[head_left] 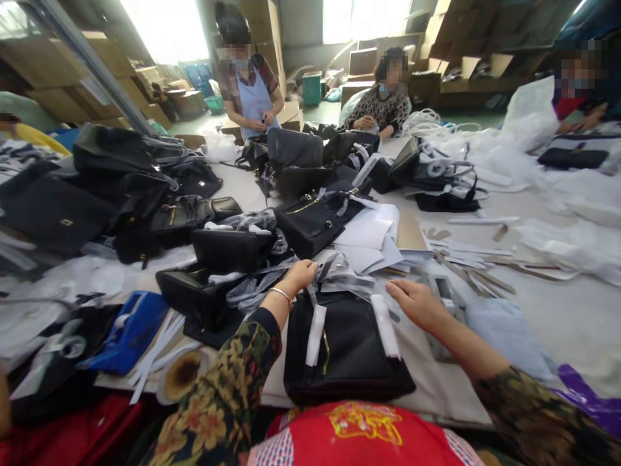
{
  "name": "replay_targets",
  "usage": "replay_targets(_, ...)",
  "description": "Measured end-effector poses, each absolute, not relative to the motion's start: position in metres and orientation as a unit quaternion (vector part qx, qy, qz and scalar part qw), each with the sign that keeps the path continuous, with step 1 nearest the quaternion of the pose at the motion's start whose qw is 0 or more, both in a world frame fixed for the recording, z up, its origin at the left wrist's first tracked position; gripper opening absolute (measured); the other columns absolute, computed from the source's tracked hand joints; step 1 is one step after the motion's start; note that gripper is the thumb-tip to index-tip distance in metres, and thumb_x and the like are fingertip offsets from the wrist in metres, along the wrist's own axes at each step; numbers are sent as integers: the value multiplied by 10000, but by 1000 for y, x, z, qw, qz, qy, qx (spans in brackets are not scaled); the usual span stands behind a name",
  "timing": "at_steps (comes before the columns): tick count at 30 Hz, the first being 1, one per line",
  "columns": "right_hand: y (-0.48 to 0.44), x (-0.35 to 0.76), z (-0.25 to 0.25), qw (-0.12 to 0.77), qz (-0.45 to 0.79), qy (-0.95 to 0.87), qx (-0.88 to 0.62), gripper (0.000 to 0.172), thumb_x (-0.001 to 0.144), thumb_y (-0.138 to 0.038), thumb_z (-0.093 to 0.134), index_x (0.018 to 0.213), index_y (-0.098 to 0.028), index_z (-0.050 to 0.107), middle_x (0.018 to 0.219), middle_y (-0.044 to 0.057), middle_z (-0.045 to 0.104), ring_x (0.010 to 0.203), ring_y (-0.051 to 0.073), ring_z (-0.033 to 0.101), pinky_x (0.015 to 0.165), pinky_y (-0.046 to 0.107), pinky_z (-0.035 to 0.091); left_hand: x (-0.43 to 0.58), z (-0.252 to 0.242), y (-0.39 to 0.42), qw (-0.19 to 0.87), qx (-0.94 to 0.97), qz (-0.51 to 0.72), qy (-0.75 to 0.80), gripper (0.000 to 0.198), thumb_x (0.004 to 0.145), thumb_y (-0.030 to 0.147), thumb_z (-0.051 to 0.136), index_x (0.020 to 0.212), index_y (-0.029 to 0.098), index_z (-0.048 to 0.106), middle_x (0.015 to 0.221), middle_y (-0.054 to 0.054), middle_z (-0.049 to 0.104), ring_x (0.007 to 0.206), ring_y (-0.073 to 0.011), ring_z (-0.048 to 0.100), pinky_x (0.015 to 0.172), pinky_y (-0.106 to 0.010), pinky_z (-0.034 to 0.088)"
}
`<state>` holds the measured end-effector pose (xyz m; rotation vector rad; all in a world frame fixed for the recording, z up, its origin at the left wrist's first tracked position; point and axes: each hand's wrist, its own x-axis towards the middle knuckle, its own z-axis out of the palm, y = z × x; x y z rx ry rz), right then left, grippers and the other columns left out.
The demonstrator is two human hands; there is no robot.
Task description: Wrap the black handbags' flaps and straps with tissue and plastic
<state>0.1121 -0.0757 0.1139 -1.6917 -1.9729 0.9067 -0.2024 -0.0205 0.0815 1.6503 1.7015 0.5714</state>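
Note:
A black handbag (347, 353) lies flat on the table right in front of me, its two handles wrapped in white paper strips (316, 335). My left hand (301, 274), a bangle on its wrist, is closed on the crinkled plastic wrapping (339, 275) at the bag's top edge. My right hand (418, 303) hovers over the bag's upper right corner, fingers stretched out and empty, near the second white-wrapped handle (387, 327).
Several black handbags (310, 223) are piled across the left and middle of the table. White paper sheets (369, 236) and card strips (480, 259) lie to the right. A tape roll (182, 375) and a blue object (130, 330) sit near left. Three other people work at the far side.

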Motion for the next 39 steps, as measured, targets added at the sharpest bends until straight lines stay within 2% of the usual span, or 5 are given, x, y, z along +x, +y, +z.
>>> replay_targets(14,-15,55,82,125,556,-721,-394,417,839,-405,643,1196,-213,742,1217,48,740,1136,280,664,1035,401,479,-175,89,-101,401,706,280,512,99,850,198,642,800,200,727,859,-49,669,875,-200,619,814,-298,487)
replay_targets(24,-27,39,81,108,352,-848,-381,319,706,-109,624,1013,-167,688,974,74,723,889,230,652,806,314,485,-161,77,-132,237,737,332,539,93,896,192,645,970,189,700,885,-72,674,846,-216,631,799,-352,525)
replay_targets(30,-28,35,66,158,345,-818,-433,166,760,-112,588,885,-178,676,876,55,711,832,213,642,763,301,454,-183,86,-100,308,627,377,608,276,920,331,617,1130,159,668,1088,-121,653,1002,-233,656,885,-388,566)
replay_targets(36,-28,29,67,186,345,-788,-475,163,752,-134,611,894,-189,670,860,48,721,815,218,648,749,308,448,-192,83,-63,392,675,232,580,1193,552,529,920,1534,127,377,1640,-255,179,1519,-440,193,1216,-568,256)
replay_targets(39,-27,30,66,200,348,-777,-485,129,763,-152,612,873,-196,663,844,41,720,810,215,647,744,307,452,-189,77,-50,467,571,304,603,1001,654,540,861,1484,157,452,1603,-221,318,1486,-405,300,1176,-526,338)
